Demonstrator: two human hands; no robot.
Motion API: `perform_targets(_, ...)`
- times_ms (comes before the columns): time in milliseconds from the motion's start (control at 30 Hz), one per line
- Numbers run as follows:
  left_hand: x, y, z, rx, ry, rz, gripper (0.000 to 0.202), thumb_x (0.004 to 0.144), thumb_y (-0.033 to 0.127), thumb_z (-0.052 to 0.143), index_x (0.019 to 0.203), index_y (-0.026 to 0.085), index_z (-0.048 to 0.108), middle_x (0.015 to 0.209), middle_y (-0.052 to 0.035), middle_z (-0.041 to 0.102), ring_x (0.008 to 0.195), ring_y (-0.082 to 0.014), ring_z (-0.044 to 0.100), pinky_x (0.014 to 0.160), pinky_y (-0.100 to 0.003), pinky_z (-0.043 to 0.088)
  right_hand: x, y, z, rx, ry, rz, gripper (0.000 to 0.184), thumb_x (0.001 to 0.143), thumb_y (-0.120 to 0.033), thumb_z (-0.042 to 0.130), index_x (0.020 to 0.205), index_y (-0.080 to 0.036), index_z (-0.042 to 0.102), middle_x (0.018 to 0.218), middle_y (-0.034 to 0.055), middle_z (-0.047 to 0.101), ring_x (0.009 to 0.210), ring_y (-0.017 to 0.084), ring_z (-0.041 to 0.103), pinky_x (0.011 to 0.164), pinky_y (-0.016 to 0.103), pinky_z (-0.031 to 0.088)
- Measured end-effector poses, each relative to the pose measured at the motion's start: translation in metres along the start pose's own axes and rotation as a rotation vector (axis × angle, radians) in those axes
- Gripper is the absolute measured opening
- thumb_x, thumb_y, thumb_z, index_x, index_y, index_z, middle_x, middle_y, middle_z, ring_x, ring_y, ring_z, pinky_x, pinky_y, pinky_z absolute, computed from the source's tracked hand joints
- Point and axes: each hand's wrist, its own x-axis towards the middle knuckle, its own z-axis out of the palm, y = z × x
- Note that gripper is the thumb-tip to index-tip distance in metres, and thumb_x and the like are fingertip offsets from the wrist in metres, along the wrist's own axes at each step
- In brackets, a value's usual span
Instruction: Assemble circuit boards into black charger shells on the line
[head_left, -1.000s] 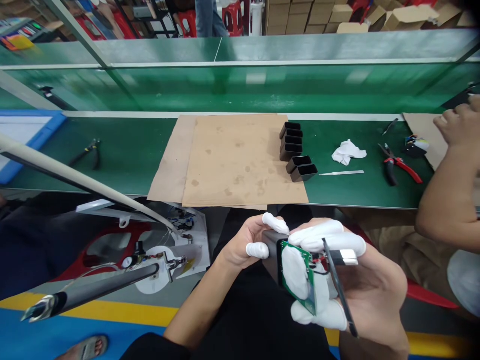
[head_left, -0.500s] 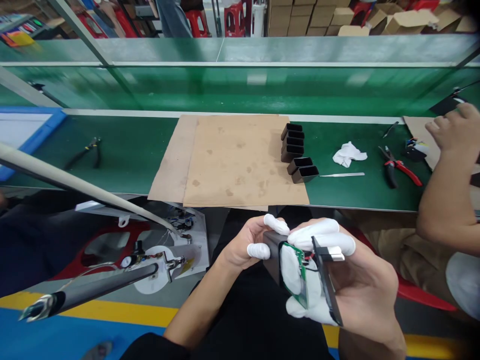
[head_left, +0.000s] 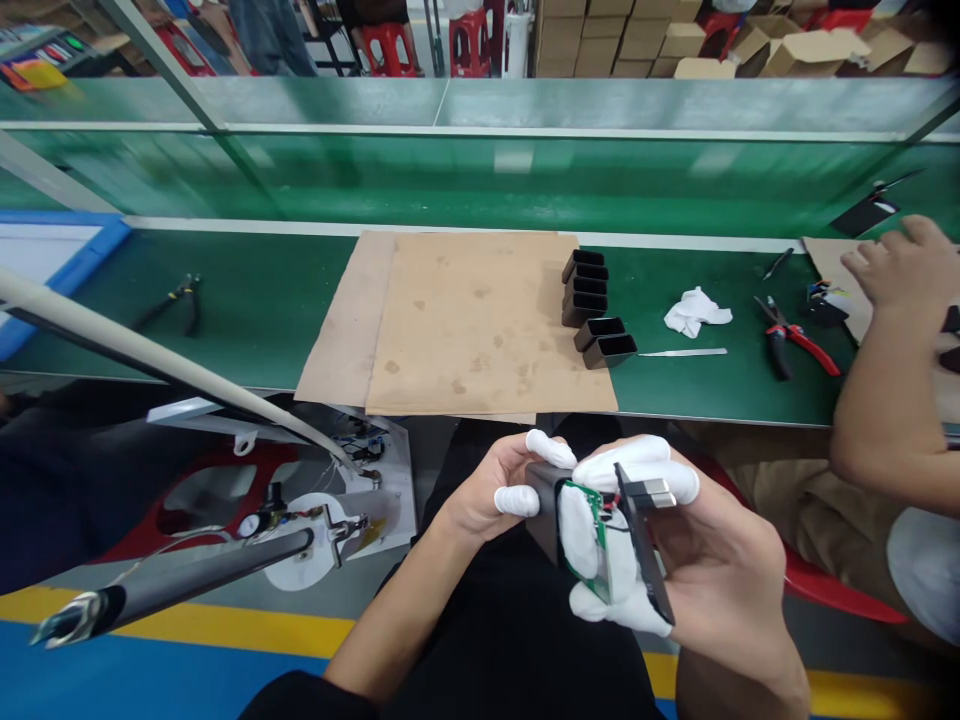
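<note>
My left hand [head_left: 491, 485], with white finger cots on thumb and forefinger, grips a black rectangular housing [head_left: 541, 510] below the bench edge. My right hand [head_left: 697, 560], also wearing white finger cots, pinches a green circuit board [head_left: 596, 545] with red and black wires at the housing's open end. A black flat plate with a silver end [head_left: 643, 545] lies across my right fingers. Both hands are closed around these parts, above my lap.
Several empty black housings [head_left: 592, 305] stand at the right edge of a brown cardboard sheet [head_left: 465, 320] on the green bench. A white cloth [head_left: 694, 310], metal tweezers [head_left: 682, 352], red-handled pliers [head_left: 795, 340] lie right. Another person's arm [head_left: 889, 380] rests far right. Black pliers [head_left: 176, 300] lie left.
My right hand has turned the circuit board and the black plate closer to edge-on against the housing. The other person's hand at the right has shifted slightly lower.
</note>
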Motion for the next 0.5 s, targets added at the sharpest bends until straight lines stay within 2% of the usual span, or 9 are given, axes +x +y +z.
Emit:
perform_targets(167, -0.0008, -0.0009, -0.0031, 0.002, 0.015, -0.011, 0.057, 0.054, 0.051, 0.104, 0.093, 0.019, 0.078, 0.095, -0.0024, 0.068, 0.076, -0.0127, 0.064, 0.076, -0.026, 0.054, -0.0015, -0.0008, -0.0017, -0.001, -0.02, 0.006, 0.064, 0.064, -0.017, 0.103, 0.122, -0.023, 0.074, 0.11, 0.0083, 0.069, 0.093, 0.027, 0.068, 0.076, 0.038, 0.058)
perform_targets(333, -0.001, -0.0011, -0.0047, -0.014, -0.004, -0.014, 0.05, 0.059, 0.045, 0.103, 0.093, 0.019, 0.079, 0.095, -0.0021, 0.068, 0.078, -0.0126, 0.066, 0.078, -0.025, 0.054, -0.0005, -0.0007, -0.0028, -0.015, -0.031, -0.023, 0.06, 0.067, -0.021, 0.103, 0.119, -0.023, 0.073, 0.106, 0.0078, 0.069, 0.096, 0.028, 0.067, 0.078, 0.04, 0.057)
perform_targets(500, -0.0011, -0.0018, -0.0048, -0.026, -0.003, -0.013, 0.049, 0.058, 0.046, 0.103, 0.093, 0.02, 0.08, 0.095, -0.0022, 0.068, 0.076, -0.0122, 0.065, 0.074, -0.024, 0.054, 0.0001, -0.0004, -0.0035, -0.01, -0.026, -0.049, 0.056, 0.07, -0.024, 0.101, 0.117, -0.023, 0.072, 0.103, 0.0079, 0.069, 0.097, 0.03, 0.068, 0.079, 0.043, 0.058)
